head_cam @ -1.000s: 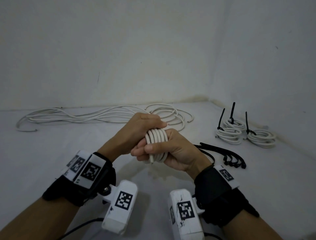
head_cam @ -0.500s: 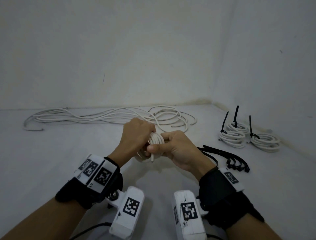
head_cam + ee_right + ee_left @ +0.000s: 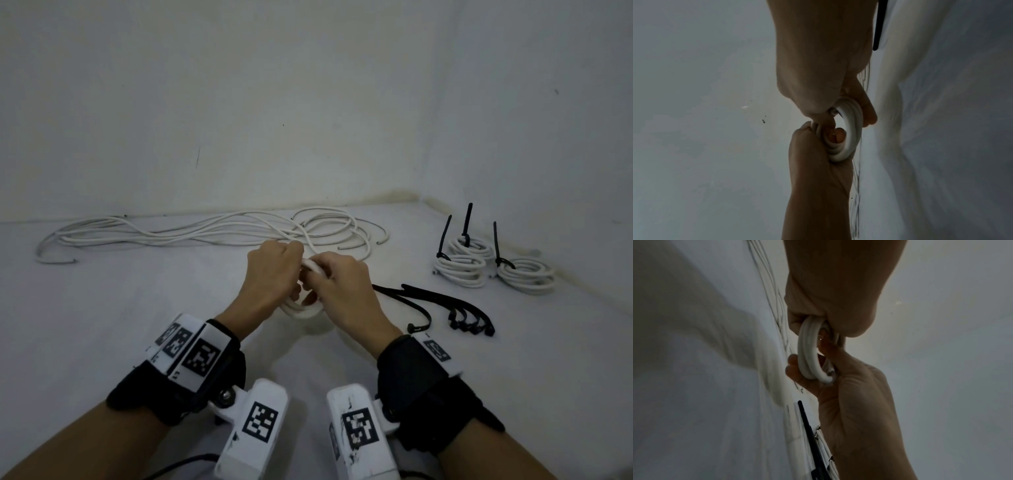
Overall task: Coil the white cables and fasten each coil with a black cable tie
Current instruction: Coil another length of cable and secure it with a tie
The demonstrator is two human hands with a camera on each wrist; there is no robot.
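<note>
Coil lower now, both hands' fingers curled round it

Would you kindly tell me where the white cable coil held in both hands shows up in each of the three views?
Head: the white cable coil sits at centre, between the left hand and the right hand, mostly hidden by them.
Left wrist: centre, a ring below the left hand's palm.
Right wrist: centre right, a ring.
Shared landmark: the loose black cable ties on the table, of which a black strip shows low in the left wrist view and at the top of the right wrist view.
</note>
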